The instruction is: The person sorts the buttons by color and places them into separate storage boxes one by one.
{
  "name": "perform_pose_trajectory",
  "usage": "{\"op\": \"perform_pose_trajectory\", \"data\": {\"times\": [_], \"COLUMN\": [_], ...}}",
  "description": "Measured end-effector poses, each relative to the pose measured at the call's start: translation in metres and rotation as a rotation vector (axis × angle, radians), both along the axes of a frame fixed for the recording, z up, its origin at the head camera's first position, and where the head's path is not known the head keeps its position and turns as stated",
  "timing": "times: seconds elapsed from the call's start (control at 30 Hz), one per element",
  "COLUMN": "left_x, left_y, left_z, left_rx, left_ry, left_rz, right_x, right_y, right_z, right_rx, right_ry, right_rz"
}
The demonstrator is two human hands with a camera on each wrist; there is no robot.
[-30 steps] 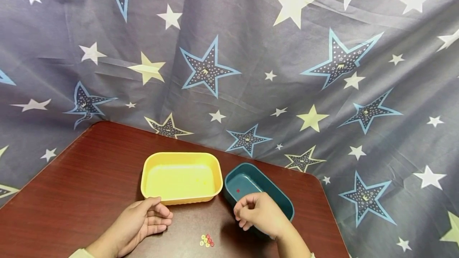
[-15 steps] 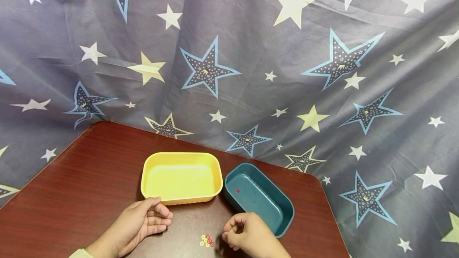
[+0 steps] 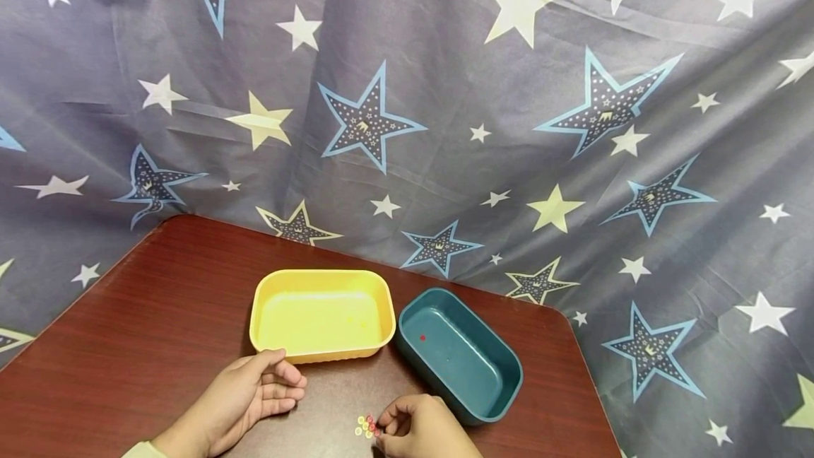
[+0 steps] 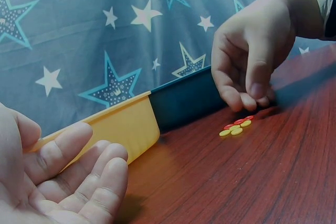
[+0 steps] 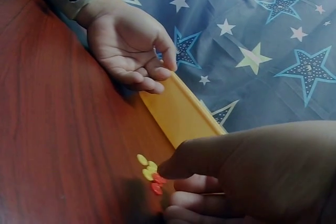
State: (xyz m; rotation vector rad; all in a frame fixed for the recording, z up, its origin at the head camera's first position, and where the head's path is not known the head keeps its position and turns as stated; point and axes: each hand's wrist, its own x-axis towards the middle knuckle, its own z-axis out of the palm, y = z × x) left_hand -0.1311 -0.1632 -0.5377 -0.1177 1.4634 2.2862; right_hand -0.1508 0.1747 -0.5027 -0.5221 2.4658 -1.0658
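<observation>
A small cluster of round yellow buttons and red buttons lies on the table in front of the containers. My right hand is low over the right edge of this cluster, thumb and index finger bent and apart beside the red ones. Nothing can be made out between its fingertips. My left hand lies palm inward with loosely bent fingers, holding nothing, near the front left corner of the yellow container. Inside the blue-green container is one red button. Faint yellow spots show on the yellow container's floor.
Both containers stand side by side on the dark red wooden table, the blue-green one set at an angle. A grey star-patterned cloth hangs behind and to the right of the table.
My right hand has moved from over the blue-green container's front side down and left to the button cluster. The left hand has stayed in place.
</observation>
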Motion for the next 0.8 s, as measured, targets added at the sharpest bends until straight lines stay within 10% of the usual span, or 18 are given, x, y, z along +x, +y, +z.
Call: {"op": "perform_pose_trajectory", "data": {"times": [0.8], "left_x": [0.0], "left_y": [0.0], "left_z": [0.0], "left_rx": [0.002], "left_ry": [0.007], "left_rz": [-0.009], "right_x": [0.004], "right_y": [-0.015], "right_z": [-0.014], "right_rx": [0.073], "right_ry": [0.215], "right_rz": [0.028]}}
